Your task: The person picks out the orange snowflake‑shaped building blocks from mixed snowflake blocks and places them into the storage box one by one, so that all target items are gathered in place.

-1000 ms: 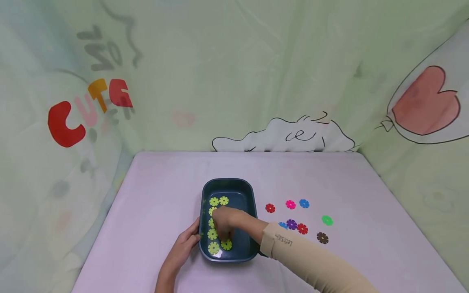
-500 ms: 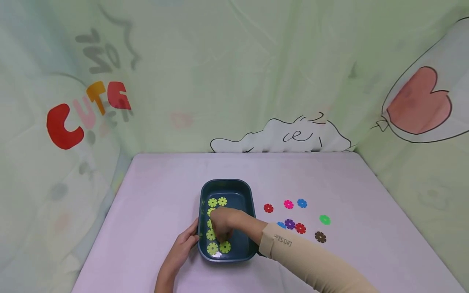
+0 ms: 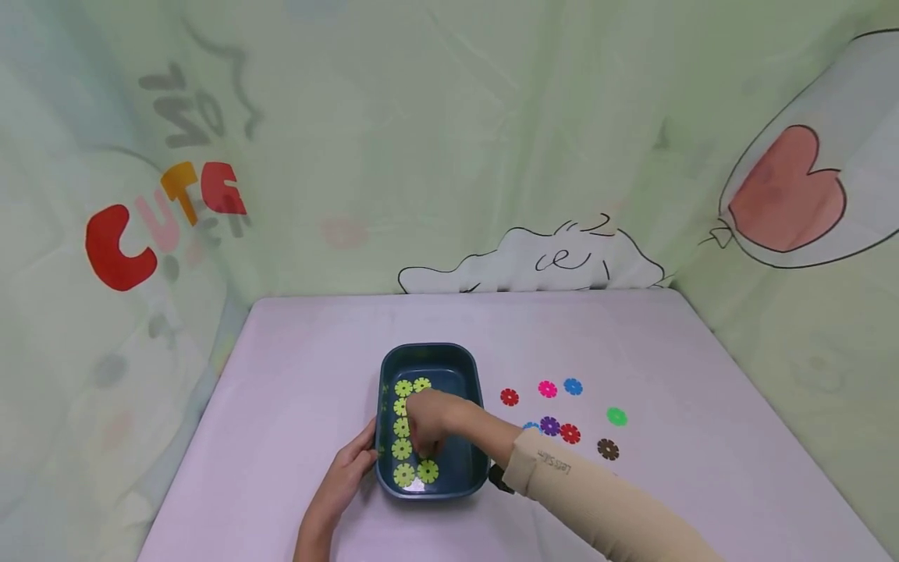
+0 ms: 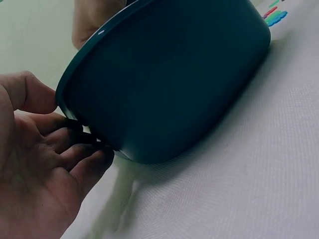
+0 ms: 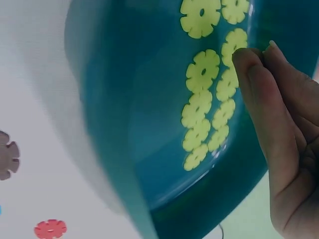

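Observation:
A dark teal rectangular basin (image 3: pixel 455 460) stands on the table. Two rows of yellow-green notched snowflake discs (image 3: pixel 403 474) lie on its floor along the left side. My left hand (image 3: pixel 347 472) holds the basin's left side; the left wrist view shows the thumb at the rim and the fingers curled against the wall below it. Over the discs is my right hand (image 3: pixel 431 421), fingers bent downward and hiding part of the rows. In the right wrist view its fingertips (image 5: pixel 247 57) are close together above the discs (image 5: pixel 203 71), with nothing visible between them.
Right of the basin lie loose discs: red (image 3: pixel 509 397), pink (image 3: pixel 548 389), blue (image 3: pixel 573 386), purple (image 3: pixel 550 425), green (image 3: pixel 617 416) and brown (image 3: pixel 608 449). The right sleeve (image 3: pixel 597 496) crosses above the table. Printed cloth (image 3: pixel 449 156) surrounds the table.
My right hand has drawn slightly back from the front yellow-green disc, which shows more fully. The left hand keeps its hold on the basin. The whole view has shifted a little.

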Motion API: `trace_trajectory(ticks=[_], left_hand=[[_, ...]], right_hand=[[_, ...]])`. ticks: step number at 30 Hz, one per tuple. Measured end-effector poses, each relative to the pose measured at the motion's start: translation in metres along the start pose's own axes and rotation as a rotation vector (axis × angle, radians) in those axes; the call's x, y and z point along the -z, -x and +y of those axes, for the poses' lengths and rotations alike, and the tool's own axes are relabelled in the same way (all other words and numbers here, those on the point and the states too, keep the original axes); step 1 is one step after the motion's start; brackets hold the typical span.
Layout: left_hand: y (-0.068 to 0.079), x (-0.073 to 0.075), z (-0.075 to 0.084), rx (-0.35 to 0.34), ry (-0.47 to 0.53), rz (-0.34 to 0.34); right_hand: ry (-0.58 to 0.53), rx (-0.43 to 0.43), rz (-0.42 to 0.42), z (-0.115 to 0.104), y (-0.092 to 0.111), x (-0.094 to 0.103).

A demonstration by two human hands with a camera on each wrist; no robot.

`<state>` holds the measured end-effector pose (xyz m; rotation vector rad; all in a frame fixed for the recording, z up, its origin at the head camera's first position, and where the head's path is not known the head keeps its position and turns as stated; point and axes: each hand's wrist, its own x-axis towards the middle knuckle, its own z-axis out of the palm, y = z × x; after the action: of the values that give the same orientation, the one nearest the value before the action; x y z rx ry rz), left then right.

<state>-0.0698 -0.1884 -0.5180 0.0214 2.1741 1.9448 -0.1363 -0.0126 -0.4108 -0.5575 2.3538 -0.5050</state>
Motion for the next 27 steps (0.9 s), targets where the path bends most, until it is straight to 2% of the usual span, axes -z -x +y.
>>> trace_trajectory(ticks=[6,10,12,15,18,22,27], left_hand=[[-0.012,0.006,0.001,-0.002,-0.032,0.008],[-0.019,0.014,0.003,-0.007,-0.066,0.016],[-0.022,0.018,0.006,-0.023,-0.141,0.038],[-0.028,0.023,0.016,-0.064,-0.326,0.055],[-0.035,0.024,0.030,-0.095,-0.544,0.032],[-0.040,0.017,0.048,-0.136,-0.752,-0.019],[-0.042,0.013,0.062,-0.151,-0.879,-0.020]], right_hand=[[-0.042,0.066,0.106,0.019,0.001,0.015],[-0.114,0.089,0.184,0.037,0.009,0.025],[-0.154,0.090,0.224,0.046,0.014,0.030],[-0.213,0.080,0.280,0.059,0.022,0.037],[-0.256,0.057,0.336,0.071,0.032,0.041],[-0.232,0.010,0.425,0.085,0.043,0.039],[-0.175,-0.063,0.568,0.095,0.051,0.034]])
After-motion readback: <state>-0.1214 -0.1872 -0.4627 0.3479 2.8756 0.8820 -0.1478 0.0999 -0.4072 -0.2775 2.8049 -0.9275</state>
